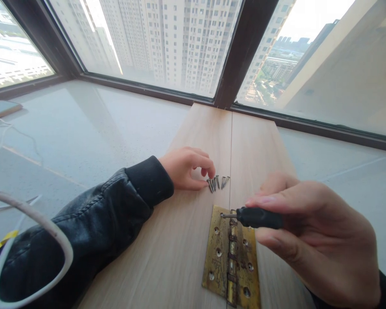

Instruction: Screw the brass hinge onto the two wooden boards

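Note:
Two light wooden boards (193, 240) lie side by side on a pale sill. A worn brass hinge (217, 253) rests across their seam near me, its screw holes empty. My right hand (312, 240) is closed around a black-handled screwdriver (259, 217), whose tip points left above the hinge's top edge. My left hand (186, 167), in a black leather sleeve, pinches at a small heap of several dark screws (217, 183) lying on the left board just beyond the hinge.
A white cable (35, 223) loops close to the camera at lower left, with a yellow tag beside it. Thin white wires (6, 128) trail over the grey sill at left. Dark window frames (241, 51) stand right behind the boards.

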`<state>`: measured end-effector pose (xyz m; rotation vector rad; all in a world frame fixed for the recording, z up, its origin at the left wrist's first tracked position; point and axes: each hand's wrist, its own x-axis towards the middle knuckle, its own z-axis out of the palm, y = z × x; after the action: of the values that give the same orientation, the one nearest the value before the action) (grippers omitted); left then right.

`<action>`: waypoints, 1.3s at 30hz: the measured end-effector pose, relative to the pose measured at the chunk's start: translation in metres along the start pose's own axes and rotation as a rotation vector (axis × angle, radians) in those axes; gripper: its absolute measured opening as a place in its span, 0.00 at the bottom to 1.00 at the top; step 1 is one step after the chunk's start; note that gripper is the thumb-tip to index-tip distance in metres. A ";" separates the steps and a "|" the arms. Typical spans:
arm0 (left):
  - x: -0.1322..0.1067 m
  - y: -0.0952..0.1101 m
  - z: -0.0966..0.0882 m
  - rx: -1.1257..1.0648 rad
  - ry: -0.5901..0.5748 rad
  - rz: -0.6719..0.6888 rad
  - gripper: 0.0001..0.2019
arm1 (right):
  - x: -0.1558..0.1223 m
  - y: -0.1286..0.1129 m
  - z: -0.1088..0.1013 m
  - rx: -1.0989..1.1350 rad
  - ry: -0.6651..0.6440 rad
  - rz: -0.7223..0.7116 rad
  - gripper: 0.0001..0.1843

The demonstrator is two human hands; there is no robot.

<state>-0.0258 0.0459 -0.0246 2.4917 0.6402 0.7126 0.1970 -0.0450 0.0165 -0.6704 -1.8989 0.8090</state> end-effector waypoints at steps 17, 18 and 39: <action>-0.001 0.001 0.002 -0.035 -0.074 -0.010 0.06 | -0.006 -0.001 0.000 -0.148 -0.016 -0.085 0.19; -0.002 0.001 0.001 -0.036 -0.083 -0.013 0.07 | -0.005 -0.002 0.000 -0.135 -0.025 -0.080 0.21; 0.000 0.002 -0.001 -0.024 -0.170 -0.111 0.03 | -0.005 0.014 0.007 -0.124 0.138 -0.077 0.16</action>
<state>-0.0262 0.0447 -0.0230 2.4401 0.6962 0.4585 0.1942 -0.0415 0.0000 -0.7061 -1.8477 0.5848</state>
